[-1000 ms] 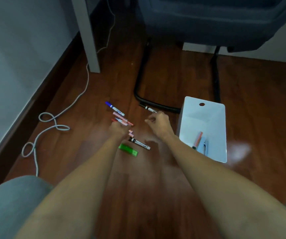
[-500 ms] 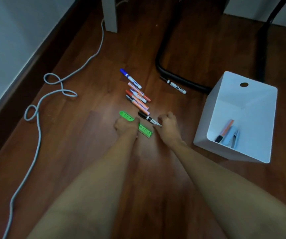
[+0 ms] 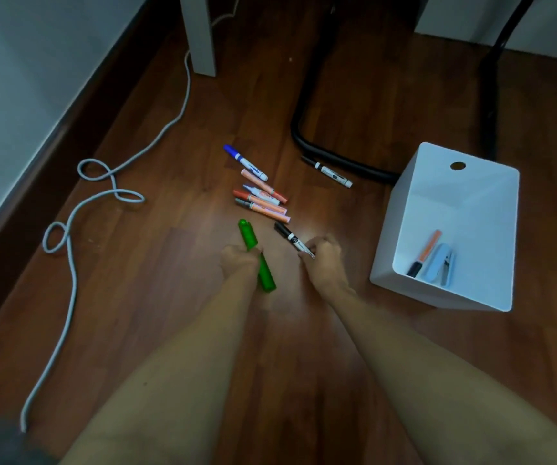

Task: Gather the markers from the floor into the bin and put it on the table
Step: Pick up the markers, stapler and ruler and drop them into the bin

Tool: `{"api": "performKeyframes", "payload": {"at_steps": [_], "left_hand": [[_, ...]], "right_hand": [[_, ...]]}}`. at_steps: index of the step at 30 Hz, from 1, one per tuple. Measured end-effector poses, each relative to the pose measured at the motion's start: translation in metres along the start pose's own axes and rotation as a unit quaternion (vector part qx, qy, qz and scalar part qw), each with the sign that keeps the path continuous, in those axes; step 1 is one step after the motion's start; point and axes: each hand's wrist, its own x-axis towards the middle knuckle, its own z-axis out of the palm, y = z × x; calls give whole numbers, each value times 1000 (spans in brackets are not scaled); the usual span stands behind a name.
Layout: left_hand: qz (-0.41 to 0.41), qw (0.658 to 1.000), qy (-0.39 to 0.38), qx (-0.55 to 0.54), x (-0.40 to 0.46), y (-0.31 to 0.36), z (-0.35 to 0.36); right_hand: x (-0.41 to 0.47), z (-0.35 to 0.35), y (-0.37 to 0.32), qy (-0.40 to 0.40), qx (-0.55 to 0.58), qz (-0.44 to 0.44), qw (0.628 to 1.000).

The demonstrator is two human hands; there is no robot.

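1. Partly done, by the look of it: white bin (image 3: pixel 444 226) standing on the wooden floor (image 3: pixel 156 297) to the right, open top facing up, an orange marker with a dark cap (image 3: pixel 426 253) and a pale blue clip-like item (image 3: pixel 441 265) already lying at its bottom.
2. Left hand (image 3: pixel 240 263) closed around the middle of a green marker (image 3: pixel 257 256), thick and translucent green, both ends sticking out of the fist, far end pointing away.
3. Right hand (image 3: pixel 324 260) pinching the near end of a black-capped marker (image 3: pixel 292 238), white barrel, cap end angled away to the left; whether lifted clear of the floor, impossible to tell.
4. Left to gather: a loose cluster just beyond the hands, roughly side by side, made up of a blue-capped marker (image 3: pixel 245 162) farthest away and several orange and pink markers (image 3: pixel 263 201) touching or overlapping one another.
5. Also left: a second black-and-white marker (image 3: pixel 329 171) lying apart, right beside the black chair base (image 3: pixel 334 156), near the bin's far corner.
6. Not yet done: bin lifted to the table; only a pale table leg (image 3: pixel 200 35) visible at the top.
7. Nearby clutter: grey cable (image 3: pixel 69 229) looping across the floor at left, well apart from the markers.
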Motion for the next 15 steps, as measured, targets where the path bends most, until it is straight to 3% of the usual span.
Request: {"api": "performKeyframes", "payload": {"at_steps": [8,12,15], "left_hand": [[45,990,-77,-109,-33,46,-20],[91,977,-158,-111,-63,99,-28],[136,971,-177,-86,-95,145,-26]], "right_hand": [[-3,-41,-26,21,27,-3,999],[5,-97,-51,79,63,-24,995],[14,-145,-64,135,79,-17,987]]}}
